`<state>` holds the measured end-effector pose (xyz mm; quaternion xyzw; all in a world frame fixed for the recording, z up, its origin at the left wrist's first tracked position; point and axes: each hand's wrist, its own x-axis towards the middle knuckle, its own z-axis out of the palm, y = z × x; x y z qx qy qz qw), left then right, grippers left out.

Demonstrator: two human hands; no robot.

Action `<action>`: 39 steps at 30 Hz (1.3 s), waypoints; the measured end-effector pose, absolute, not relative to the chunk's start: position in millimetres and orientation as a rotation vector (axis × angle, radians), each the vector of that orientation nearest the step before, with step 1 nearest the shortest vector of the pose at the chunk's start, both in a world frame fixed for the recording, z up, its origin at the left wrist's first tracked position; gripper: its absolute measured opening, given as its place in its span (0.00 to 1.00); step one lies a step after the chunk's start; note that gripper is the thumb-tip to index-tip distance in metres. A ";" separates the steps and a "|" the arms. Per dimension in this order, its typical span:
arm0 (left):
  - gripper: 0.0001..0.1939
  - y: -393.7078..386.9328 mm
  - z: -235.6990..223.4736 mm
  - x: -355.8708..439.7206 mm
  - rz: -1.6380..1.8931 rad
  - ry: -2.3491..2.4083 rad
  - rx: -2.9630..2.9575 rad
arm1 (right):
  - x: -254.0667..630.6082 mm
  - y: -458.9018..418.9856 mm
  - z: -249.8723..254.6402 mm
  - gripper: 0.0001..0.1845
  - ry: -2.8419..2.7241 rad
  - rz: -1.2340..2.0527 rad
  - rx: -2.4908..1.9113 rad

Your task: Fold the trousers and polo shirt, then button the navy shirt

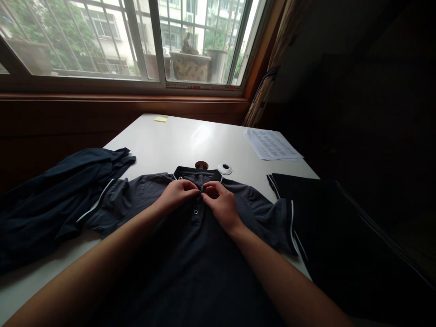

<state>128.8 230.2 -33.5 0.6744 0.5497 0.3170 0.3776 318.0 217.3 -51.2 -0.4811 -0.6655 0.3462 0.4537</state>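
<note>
A dark grey polo shirt [190, 254] with white trim lies flat, front up, on the white table [184, 141], collar toward the window. My left hand [177, 193] and my right hand [223, 204] meet at the button placket just below the collar. Both pinch the placket fabric, fingers curled and closed at the top button. Two more white-ringed buttons show on the placket below my fingers.
A heap of dark clothing [51, 200] lies at the left of the table. Folded black garments [340, 236] are stacked at the right. A printed sheet [272, 144], a yellow sticky note [161, 119] and a round white cable grommet [225, 169] lie farther back, under the window.
</note>
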 end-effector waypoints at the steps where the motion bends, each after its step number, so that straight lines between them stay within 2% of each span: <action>1: 0.13 230.0 -33.1 129.0 0.811 1.407 1.718 | 317.8 217.1 -51.2 0.13 -1.648 0.846 -1.192; 11: 0.12 226.8 -29.9 132.1 0.862 1.440 1.654 | 316.1 216.4 -49.5 0.13 -1.766 0.704 -1.193; 20: 0.11 226.3 -31.9 133.7 0.916 1.455 1.631 | 315.7 214.1 -47.2 0.11 -1.682 0.768 -1.161; 27: 0.12 225.9 -29.8 133.7 0.925 1.461 1.592 | 316.1 214.8 -45.8 0.15 -1.621 0.864 -1.177; 33: 0.12 225.0 -29.5 132.6 0.969 1.450 1.530 | 317.5 216.8 -45.1 0.12 -1.608 0.927 -1.095; 39: 0.13 226.1 -32.1 131.1 0.974 1.401 1.524 | 316.8 218.8 -44.7 0.09 -1.652 0.835 -1.118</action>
